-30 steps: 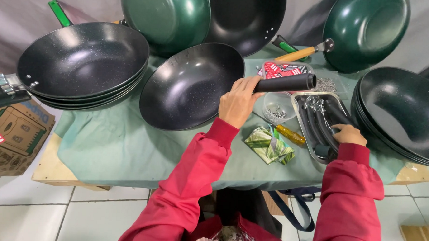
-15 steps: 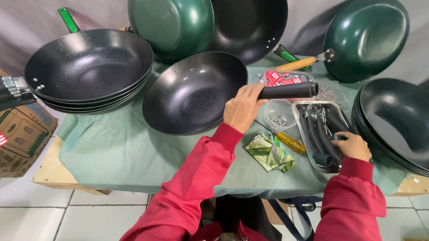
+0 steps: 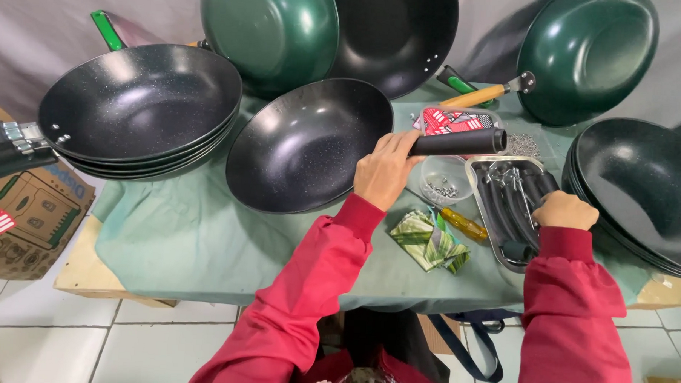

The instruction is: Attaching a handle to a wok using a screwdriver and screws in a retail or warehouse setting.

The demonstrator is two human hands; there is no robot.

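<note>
Left grip (image 3: pixel 386 170) clasps a black handle (image 3: pixel 457 142) above the clear cup of screws (image 3: pixel 443 184); right grip (image 3: pixel 565 211) curls into the metal tray (image 3: pixel 482 211) of handles beside it, hold unclear.

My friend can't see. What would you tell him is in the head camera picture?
A person in red sleeves holds a black handle in the left hand beside a black wok, while the right hand reaches into a metal tray of handles. More black and green woks crowd the green-clothed table.
</note>
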